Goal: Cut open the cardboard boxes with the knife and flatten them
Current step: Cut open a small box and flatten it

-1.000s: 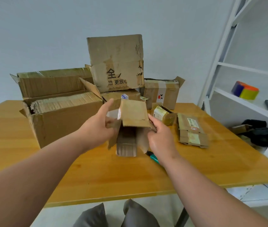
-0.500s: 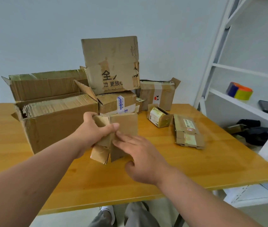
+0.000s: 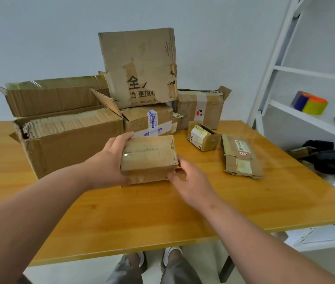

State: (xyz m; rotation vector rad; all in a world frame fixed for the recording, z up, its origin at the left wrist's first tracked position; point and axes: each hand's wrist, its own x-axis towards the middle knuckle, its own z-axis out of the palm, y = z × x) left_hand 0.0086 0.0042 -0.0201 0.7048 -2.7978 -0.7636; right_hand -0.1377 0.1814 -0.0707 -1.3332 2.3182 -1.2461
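The left hand [image 3: 109, 160] grips a small box [image 3: 149, 158] by its left end, thumb over the top rear edge and fingers curled under the near side. The box is closed and sealed with clear tape along its top; it is held over the table [image 3: 142, 212], near the middle, and whether its underside touches the tabletop cannot be told. The right hand [image 3: 191, 181] is at the box's lower right corner, fingers loosely bent, fingertips touching or just beside the cardboard; it does not clamp the box. Behind the held box stand a large open box [image 3: 70, 140] filled with flattened cardboard on the left, a taped box [image 3: 150, 119] with blue-printed tape, a tall printed box [image 3: 140, 66] stacked on it, and an open-flapped box [image 3: 201, 109] to the right. A small opened box [image 3: 202, 138] and a crushed box [image 3: 240, 158] lie on the table to the right. A white shelf [image 3: 306, 119] stands beside the table.
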